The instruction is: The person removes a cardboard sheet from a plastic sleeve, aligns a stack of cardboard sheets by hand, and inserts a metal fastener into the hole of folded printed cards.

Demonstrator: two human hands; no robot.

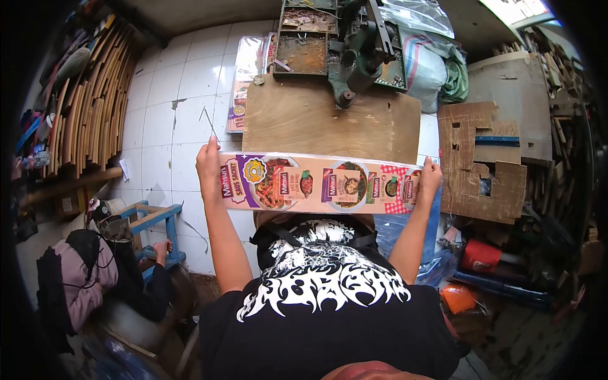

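A long printed strip with food pictures and the word "Mahsuri" is stretched level in front of my body. My left hand grips its left end, fingers closed, with a thin dark rod or wire sticking up beside the fingertips. At the right end, the fingers of my right hand are closed on the strip's upper corner. Just beyond the strip lies a wooden board, and a green metal machine stands over its far edge.
Metal trays with small parts flank the machine. More printed sheets lie at the board's left. Cut cardboard is on the right. Another person sits at lower left by a blue frame. Stacked boards stand at left.
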